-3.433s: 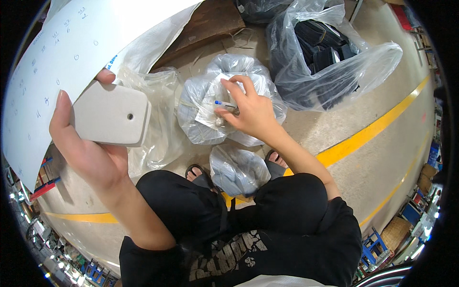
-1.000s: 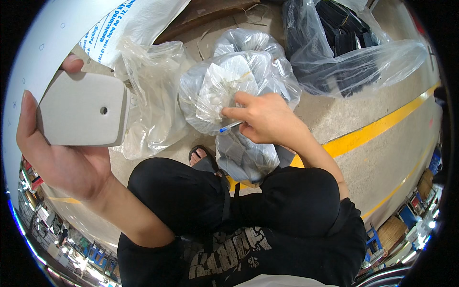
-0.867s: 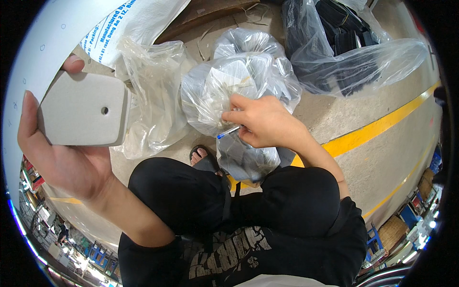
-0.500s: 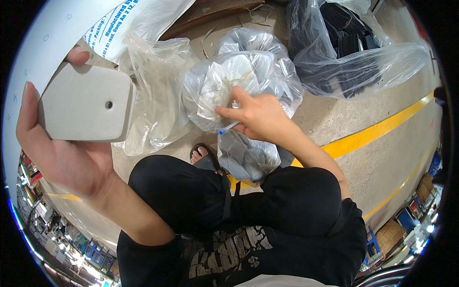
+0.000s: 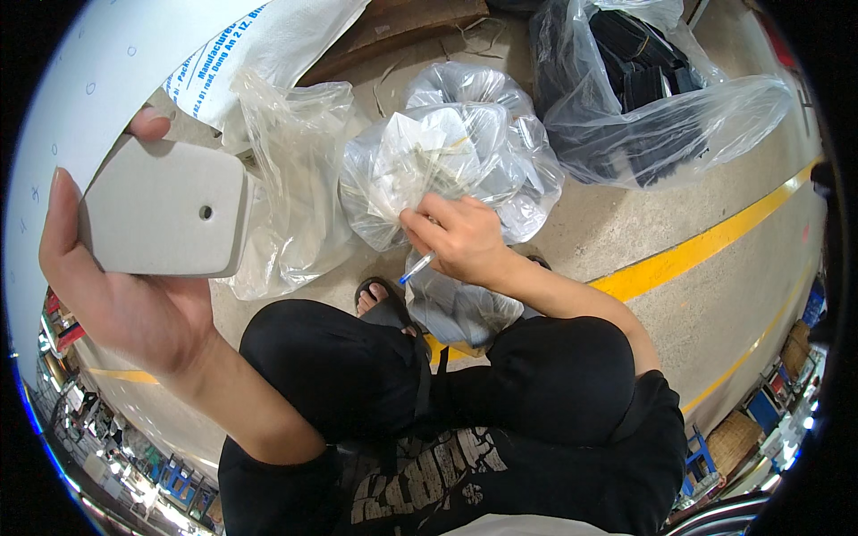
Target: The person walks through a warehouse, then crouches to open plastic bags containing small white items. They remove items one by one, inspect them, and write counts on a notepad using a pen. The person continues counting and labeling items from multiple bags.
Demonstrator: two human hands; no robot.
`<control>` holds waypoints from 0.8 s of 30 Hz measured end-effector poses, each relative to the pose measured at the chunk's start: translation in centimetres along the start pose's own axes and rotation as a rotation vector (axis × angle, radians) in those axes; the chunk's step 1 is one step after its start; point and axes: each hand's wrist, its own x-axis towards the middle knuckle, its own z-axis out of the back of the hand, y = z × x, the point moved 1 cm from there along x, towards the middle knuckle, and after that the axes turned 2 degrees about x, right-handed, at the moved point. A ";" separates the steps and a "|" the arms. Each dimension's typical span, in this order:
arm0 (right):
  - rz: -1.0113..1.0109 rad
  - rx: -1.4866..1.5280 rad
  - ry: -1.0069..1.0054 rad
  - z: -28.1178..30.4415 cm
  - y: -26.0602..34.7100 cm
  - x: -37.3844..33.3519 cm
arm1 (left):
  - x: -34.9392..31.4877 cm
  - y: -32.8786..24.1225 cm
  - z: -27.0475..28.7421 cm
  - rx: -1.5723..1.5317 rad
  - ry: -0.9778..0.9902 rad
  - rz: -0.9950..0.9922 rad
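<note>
My left hand (image 5: 147, 313), raised at the left, grips a thick pale-grey pentagon-shaped board (image 5: 161, 205) with one small round hole, thumb and fingers around its edges. A large white sheet (image 5: 63, 107) with small pen-drawn circles lies right beside and behind it. My right hand (image 5: 460, 239) is closed around a pen (image 5: 418, 267), its blue tip pointing down. The curled fingers of that hand also touch the gathered top of a clear plastic bag (image 5: 500, 152) between my feet. White paper-like material (image 5: 416, 147) shows at the bag's top.
A crumpled clear bag (image 5: 299, 196) lies left of the filled one. At the upper right stands an open clear bag (image 5: 581, 125) of black items (image 5: 639, 54). A brown wooden piece (image 5: 393, 31) lies beyond. Yellow tape (image 5: 679, 268) crosses the floor at right.
My right hand has drawn slightly lower and its stretched index finger has curled in at the bag's top. The pen has tilted more steeply. My left hand and the board have shifted slightly.
</note>
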 end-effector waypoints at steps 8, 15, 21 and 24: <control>-0.244 -0.199 0.078 2.6 -1.1 1.8 | -0.4 -0.4 -0.7 0.077 -0.022 -0.015; -0.306 -0.211 0.104 3.1 -1.2 2.1 | -0.2 0.0 0.7 0.052 -0.016 -0.026; -0.245 -0.267 0.100 2.8 -0.6 2.5 | -0.3 -0.5 0.2 0.064 0.012 -0.040; -0.315 -0.241 0.120 2.5 -0.1 2.7 | -0.2 -0.8 -0.2 0.018 0.069 -0.052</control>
